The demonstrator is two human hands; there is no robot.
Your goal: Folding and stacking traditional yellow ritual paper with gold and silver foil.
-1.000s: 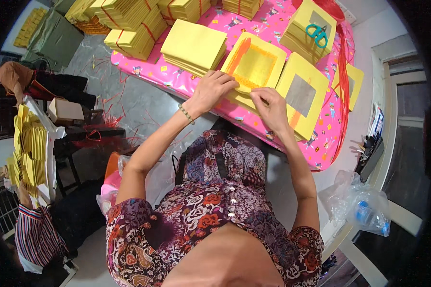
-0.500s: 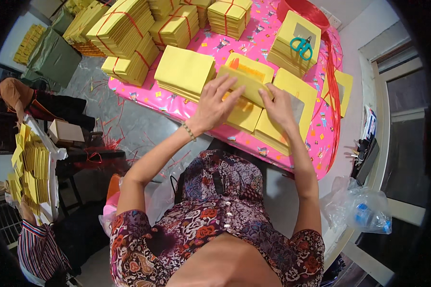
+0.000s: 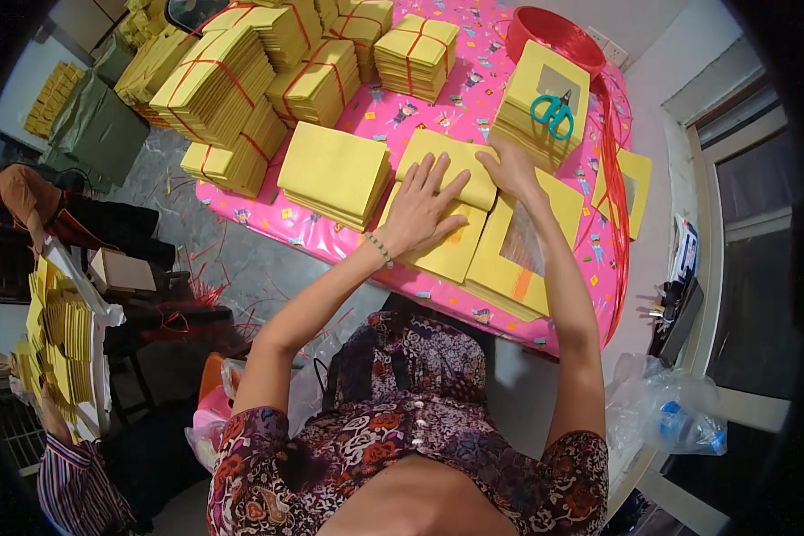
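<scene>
My left hand (image 3: 422, 207) lies spread on a yellow joss paper sheet (image 3: 460, 161), folded over on a low stack (image 3: 433, 256). At the fold's right end is my right hand (image 3: 518, 174), thumb apart from its bent fingers, whose tips are partly hidden. Under my right wrist sits another stack of joss paper (image 3: 489, 259) with a silvery patch and an orange mark. Left of my left hand stands a pile of folded joss paper (image 3: 332, 170). Teal-handled scissors (image 3: 554, 116) rest on a taller stack (image 3: 529, 79) beyond my right hand.
Bundles tied with red string (image 3: 214, 85) crowd the far left of the pink patterned tablecloth (image 3: 304, 234). A red basin (image 3: 554, 37) and red strands (image 3: 615, 205) line the right side. At left, other people handle yellow papers (image 3: 62, 330). A plastic bag (image 3: 679, 411) sits at right.
The raised paper flap now lies flat, folded away from me. My left hand has spread on it; my right hand has moved farther out, uncovering the right stack's silvery patch. The view has shifted slightly.
</scene>
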